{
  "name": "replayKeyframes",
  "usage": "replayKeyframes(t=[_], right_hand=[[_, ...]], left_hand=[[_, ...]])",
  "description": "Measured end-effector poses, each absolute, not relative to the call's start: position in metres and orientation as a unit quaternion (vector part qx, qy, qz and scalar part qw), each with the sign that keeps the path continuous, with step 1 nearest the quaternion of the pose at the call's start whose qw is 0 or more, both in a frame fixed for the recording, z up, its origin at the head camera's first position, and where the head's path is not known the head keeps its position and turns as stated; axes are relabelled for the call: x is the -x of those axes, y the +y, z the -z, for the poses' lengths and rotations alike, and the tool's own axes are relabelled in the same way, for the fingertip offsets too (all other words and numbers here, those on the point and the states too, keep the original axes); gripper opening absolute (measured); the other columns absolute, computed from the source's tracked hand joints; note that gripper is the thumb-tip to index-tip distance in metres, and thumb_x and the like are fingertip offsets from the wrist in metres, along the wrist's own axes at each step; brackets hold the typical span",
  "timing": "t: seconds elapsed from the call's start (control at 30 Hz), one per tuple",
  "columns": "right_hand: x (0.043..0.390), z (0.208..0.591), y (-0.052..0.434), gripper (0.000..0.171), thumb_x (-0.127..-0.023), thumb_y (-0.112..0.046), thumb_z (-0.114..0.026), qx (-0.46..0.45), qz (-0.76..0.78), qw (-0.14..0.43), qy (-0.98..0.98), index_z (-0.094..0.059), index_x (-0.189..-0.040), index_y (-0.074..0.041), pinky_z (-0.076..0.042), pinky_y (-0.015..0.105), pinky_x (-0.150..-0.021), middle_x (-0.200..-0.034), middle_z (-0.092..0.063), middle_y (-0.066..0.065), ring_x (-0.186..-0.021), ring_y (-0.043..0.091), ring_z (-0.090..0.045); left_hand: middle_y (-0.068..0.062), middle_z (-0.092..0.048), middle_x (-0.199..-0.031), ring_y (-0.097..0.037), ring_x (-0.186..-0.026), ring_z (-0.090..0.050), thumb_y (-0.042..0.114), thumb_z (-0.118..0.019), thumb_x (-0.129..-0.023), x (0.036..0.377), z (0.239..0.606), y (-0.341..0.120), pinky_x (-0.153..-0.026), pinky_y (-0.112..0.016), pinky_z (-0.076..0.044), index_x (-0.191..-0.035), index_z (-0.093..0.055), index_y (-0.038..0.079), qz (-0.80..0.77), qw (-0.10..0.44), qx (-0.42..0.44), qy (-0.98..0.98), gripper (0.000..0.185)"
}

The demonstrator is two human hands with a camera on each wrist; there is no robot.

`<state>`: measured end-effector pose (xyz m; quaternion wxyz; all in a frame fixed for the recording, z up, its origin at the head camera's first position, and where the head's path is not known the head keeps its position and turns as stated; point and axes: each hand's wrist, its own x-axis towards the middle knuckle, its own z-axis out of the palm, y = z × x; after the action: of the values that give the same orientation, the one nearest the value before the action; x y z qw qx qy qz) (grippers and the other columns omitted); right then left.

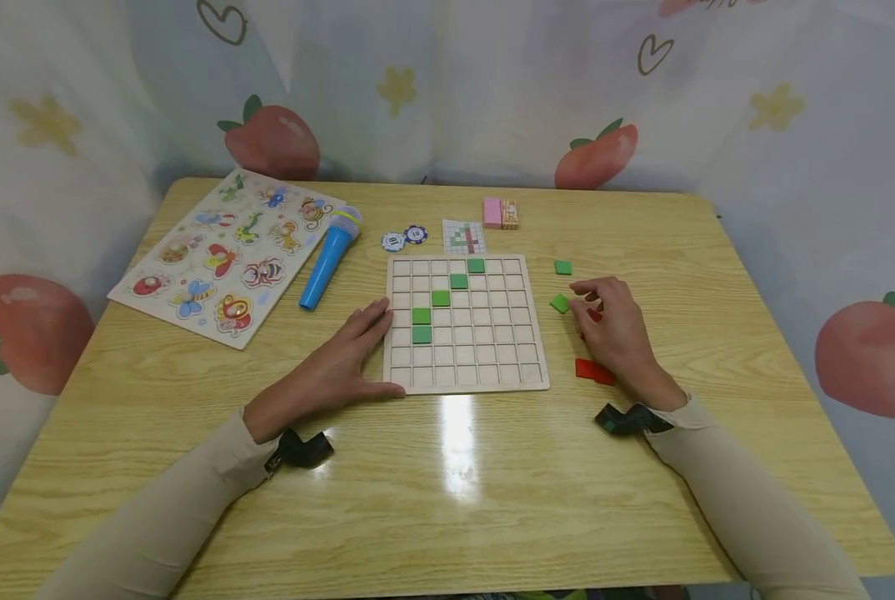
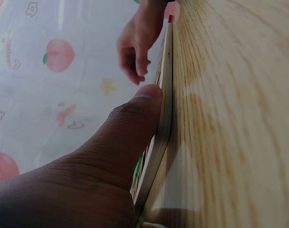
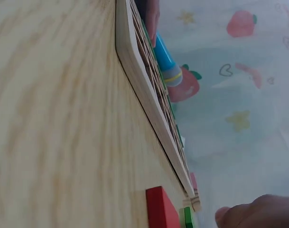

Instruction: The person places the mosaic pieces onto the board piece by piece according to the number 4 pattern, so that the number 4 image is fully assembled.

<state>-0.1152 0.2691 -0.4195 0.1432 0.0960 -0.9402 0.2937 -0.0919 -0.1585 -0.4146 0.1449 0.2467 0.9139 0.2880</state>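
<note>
A wooden grid board (image 1: 492,350) lies mid-table, with several green square tiles (image 1: 441,298) set in a stepped line of its cells. My left hand (image 1: 342,367) rests along the board's left edge, fingers spread; the thumb lies against the near edge in the left wrist view. To the right of the board, my right hand (image 1: 616,329) hovers with bent, relaxed fingers, nothing visible between them. Close to its thumb lies a loose green tile (image 1: 560,303), with another green tile (image 1: 563,267) farther back. Red tiles (image 1: 593,371) lie beside and partly under this hand.
A printed grid card (image 1: 463,237) touches or nearly touches the board's far edge. Behind are two small boxes (image 1: 501,213) and two poker chips (image 1: 393,242). A blue toy microphone (image 1: 331,258) and an insect puzzle board (image 1: 185,292) lie at left. Patterned cloth hangs behind the table.
</note>
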Motion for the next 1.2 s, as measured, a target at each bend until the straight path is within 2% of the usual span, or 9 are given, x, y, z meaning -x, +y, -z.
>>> replayKeyframes(t=[0.23, 0.53, 0.83, 1.0, 1.2], right_hand=[[0.116, 0.419, 0.267, 0.036, -0.101, -0.015, -0.074, -0.084, -0.258, 0.097, -0.958, -0.068, -0.132, 0.004, -0.046, 0.046, -0.084, -0.121, -0.065, 0.024, -0.108, 0.038, -0.055], [0.119, 0.419, 0.265, 0.031, -0.102, -0.015, -0.073, -0.084, -0.235, 0.076, -0.965, -0.071, -0.125, 0.006, -0.043, 0.044, -0.082, -0.113, -0.064, 0.025, -0.105, 0.038, -0.052], [0.118, 0.418, 0.265, 0.028, -0.104, -0.014, -0.071, -0.09, -0.236, 0.062, -0.965, -0.071, -0.126, 0.003, -0.041, 0.041, -0.078, -0.106, -0.06, 0.022, -0.1, 0.035, -0.049], [0.118, 0.412, 0.263, 0.026, -0.104, -0.014, -0.07, -0.106, -0.245, 0.057, -0.962, -0.069, -0.126, 0.0, -0.043, 0.039, -0.077, -0.111, -0.059, 0.02, -0.095, 0.031, -0.051], [0.117, 0.398, 0.25, 0.025, -0.101, -0.009, -0.07, -0.147, -0.267, 0.053, -0.951, -0.069, -0.126, -0.003, -0.05, 0.042, -0.079, -0.122, -0.059, 0.02, -0.103, 0.032, -0.056]], left_hand=[[-0.007, -0.005, -0.183, -0.04, -0.169, -0.006, 0.055, -0.089, -0.083, 0.091, 0.413, -0.158, -0.135, -0.06, -0.018, -0.171, -0.018, 0.007, -0.292, 0.148, -0.247, 0.912, 0.123], [-0.008, -0.006, -0.183, -0.041, -0.168, -0.008, 0.056, -0.089, -0.083, 0.092, 0.414, -0.159, -0.135, -0.06, -0.018, -0.171, -0.019, 0.006, -0.289, 0.144, -0.25, 0.913, 0.123], [-0.008, -0.006, -0.183, -0.038, -0.169, -0.007, 0.057, -0.088, -0.083, 0.092, 0.418, -0.158, -0.135, -0.06, -0.017, -0.171, -0.019, 0.006, -0.298, 0.148, -0.252, 0.909, 0.123], [-0.008, -0.005, -0.183, -0.037, -0.169, -0.007, 0.058, -0.088, -0.083, 0.091, 0.418, -0.159, -0.136, -0.059, -0.018, -0.171, -0.018, 0.006, -0.294, 0.146, -0.25, 0.911, 0.123], [-0.008, -0.006, -0.183, -0.038, -0.169, -0.008, 0.057, -0.088, -0.083, 0.091, 0.414, -0.158, -0.136, -0.059, -0.018, -0.171, -0.019, 0.006, -0.289, 0.142, -0.25, 0.913, 0.123]])
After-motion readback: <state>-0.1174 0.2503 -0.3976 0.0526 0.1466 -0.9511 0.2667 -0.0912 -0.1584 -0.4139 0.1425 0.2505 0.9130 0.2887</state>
